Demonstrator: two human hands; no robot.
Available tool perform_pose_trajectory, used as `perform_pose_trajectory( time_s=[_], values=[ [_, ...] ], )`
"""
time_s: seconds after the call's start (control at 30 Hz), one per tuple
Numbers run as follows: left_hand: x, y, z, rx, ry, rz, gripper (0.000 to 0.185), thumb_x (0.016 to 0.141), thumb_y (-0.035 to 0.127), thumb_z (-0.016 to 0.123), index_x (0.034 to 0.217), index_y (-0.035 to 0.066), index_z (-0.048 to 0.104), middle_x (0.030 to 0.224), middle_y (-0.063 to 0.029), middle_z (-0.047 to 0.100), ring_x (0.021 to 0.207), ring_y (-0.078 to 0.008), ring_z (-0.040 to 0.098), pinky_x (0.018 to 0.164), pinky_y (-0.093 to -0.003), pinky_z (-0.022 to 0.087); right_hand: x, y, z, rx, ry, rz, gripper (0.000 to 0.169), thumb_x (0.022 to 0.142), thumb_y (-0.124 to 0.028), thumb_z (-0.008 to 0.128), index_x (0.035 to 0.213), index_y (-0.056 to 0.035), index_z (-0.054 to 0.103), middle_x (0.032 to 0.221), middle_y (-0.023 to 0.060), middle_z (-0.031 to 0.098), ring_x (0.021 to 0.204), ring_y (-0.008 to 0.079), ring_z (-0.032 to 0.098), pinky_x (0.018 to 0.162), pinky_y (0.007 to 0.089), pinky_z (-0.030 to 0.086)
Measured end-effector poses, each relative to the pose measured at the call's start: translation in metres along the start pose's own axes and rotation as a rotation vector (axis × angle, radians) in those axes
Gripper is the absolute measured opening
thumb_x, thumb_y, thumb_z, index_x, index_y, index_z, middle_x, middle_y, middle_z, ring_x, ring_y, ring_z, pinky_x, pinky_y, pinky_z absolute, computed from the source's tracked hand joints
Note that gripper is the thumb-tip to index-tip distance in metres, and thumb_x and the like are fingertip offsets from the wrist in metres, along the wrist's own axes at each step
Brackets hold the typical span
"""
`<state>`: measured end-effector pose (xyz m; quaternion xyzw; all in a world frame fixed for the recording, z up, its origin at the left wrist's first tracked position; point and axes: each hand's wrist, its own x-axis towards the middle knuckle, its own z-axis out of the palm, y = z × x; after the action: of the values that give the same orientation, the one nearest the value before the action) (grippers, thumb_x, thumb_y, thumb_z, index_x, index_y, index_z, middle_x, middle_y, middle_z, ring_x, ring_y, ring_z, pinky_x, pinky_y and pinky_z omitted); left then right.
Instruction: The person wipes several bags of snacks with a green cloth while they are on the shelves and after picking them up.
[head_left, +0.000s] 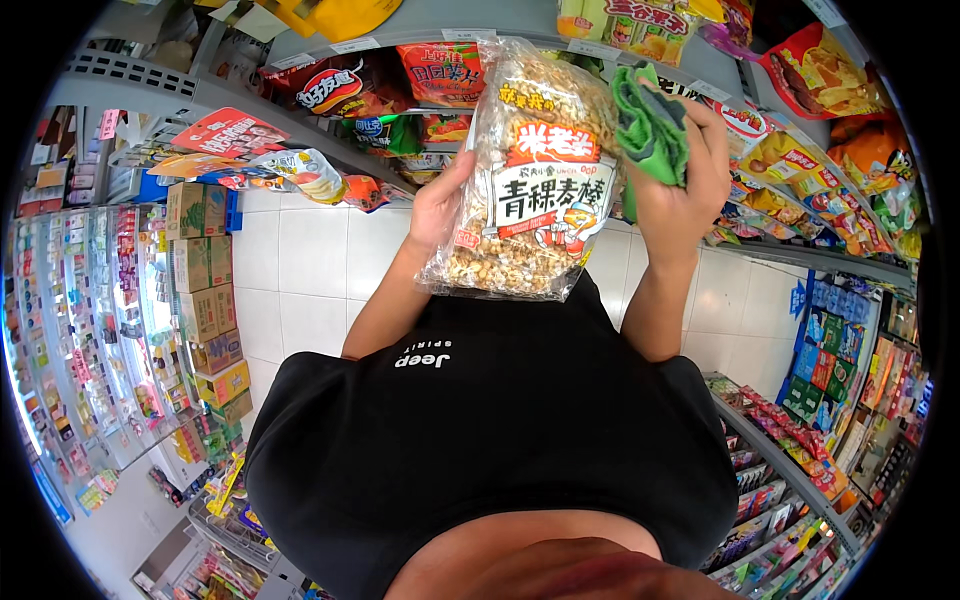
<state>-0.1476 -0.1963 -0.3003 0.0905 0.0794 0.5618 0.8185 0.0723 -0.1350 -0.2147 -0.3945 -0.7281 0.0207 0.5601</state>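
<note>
A large clear plastic bag of puffed grain snacks (544, 176) is held upright in front of my chest, its printed label facing up to the camera. My left hand (441, 196) grips the bag by its left edge. At the bag's upper right, my right hand (679, 184) holds a crumpled green and grey cloth (651, 124). The cloth lies against or very close to the bag's right side; whether they touch cannot be told. My right fingers are partly hidden behind the cloth.
Ahead stands a grey metal shelf (420, 37) of bagged snacks, with a red snack bag (442, 73) behind the held one. Stacked cardboard boxes (206, 300) stand at the left. A lower rack (787, 457) of packets is at the right, over a tiled floor (315, 262).
</note>
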Motion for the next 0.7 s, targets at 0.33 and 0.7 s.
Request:
perform_pose_trajectory(
  time_s=[0.33,0.7],
  values=[
    [-0.007,0.009,0.023,0.396,-0.136,0.025,0.075,0.097,0.022,0.049,0.159,0.007,0.008,0.157,-0.0164,0.030,0.142,-0.0310,0.038,0.116,-0.0438,0.032,0.020,-0.021,-0.012,0.011,-0.297,-0.239,0.051,0.055,-0.012,0.079,0.106,-0.0115,0.075,0.096,0.0046,0.063,0.085,0.0255,0.058,0.072,0.0359,0.048],
    [-0.005,0.002,0.030,0.576,-0.117,-0.016,0.073,0.098,0.021,0.049,0.158,0.003,0.011,0.156,-0.0153,0.032,0.142,-0.0266,0.036,0.116,-0.0405,0.029,0.021,-0.022,-0.004,0.058,-0.241,-0.206,0.054,0.055,-0.008,0.076,0.109,-0.0119,0.074,0.095,0.0044,0.064,0.084,0.0256,0.058,0.071,0.0362,0.048]
  ],
)
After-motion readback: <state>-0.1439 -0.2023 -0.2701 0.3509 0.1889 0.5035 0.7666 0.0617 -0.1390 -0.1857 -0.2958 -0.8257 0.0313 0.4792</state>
